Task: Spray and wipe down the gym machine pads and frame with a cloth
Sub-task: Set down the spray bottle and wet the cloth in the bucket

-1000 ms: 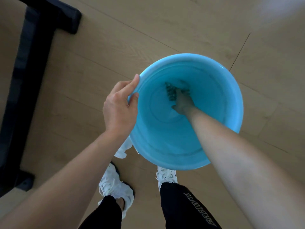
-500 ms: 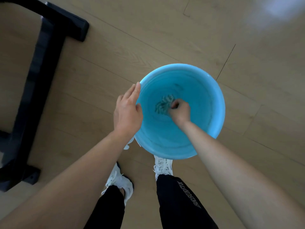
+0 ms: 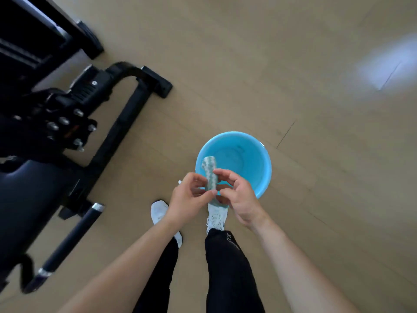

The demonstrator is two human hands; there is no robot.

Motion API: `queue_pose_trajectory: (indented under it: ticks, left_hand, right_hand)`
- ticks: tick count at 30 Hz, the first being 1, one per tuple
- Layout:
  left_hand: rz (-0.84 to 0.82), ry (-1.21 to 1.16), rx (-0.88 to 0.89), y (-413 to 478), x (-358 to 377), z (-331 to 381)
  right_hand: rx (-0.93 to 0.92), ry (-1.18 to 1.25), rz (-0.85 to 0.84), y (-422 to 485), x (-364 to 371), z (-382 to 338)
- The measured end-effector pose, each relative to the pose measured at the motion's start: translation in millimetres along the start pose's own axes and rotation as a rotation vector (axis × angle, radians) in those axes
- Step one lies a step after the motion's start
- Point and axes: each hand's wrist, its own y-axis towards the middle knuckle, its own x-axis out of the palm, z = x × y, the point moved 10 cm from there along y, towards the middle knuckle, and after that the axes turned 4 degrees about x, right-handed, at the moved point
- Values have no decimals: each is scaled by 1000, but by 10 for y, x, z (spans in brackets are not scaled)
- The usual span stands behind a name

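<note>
A rolled, wet teal-and-white patterned cloth (image 3: 210, 172) is held upright over the near rim of the light blue bucket (image 3: 257, 154) on the floor. My left hand (image 3: 188, 197) pinches the cloth's lower part from the left. From the right, my right hand (image 3: 237, 193) grips the same cloth with its fingers curled around it. The black gym machine fills the left side: its frame bar (image 3: 121, 125) runs across the floor, a dark padded seat (image 3: 31, 199) lies near me, and a handle with chrome ends (image 3: 74, 236) sticks out beside it.
The bucket stands on a light wooden floor (image 3: 316, 199), just ahead of my white shoes (image 3: 216, 218). My legs in black trousers are below the hands. The machine's foot (image 3: 162, 84) and bolted joint (image 3: 67, 125) lie to the left.
My right hand lifted the cloth out of the bucket. My left hand let go of the bucket rim and took hold of the cloth. I have straightened up, so the bucket looks smaller.
</note>
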Motion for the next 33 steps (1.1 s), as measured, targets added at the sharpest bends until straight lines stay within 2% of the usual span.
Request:
queue_pose_trajectory:
  ticks: [8,12,17,21,24,28,33]
  left_hand:
    - [180,-73,133,-1214,-747,1071]
    - [282,-219,154,-1836,-1145,1316]
    - [416,-582,114,-2501,-1500,1201]
    - [466,-695,139,-2895,-1751,1128]
    - [515,-723,153,-3163,-2003,1005]
    - [616,-707,176,-3487,-2448,795]
    - [676,-572,185,-3679,-3099,535]
  right_hand:
    - [-152,-177,-63,-1176,943,-1039]
    - [-228,-304,-108,-1623,1415,-1370]
    - [-333,-515,-167,-1999,1936,-1541]
    - [-237,-724,-254,-2108,2357,-1312]
    - [-150,-839,-326,-2248,2727,-1073]
    - [-203,-953,-373,-2406,3247,-961]
    - [-191,-933,-358,-2459,3787,-869]
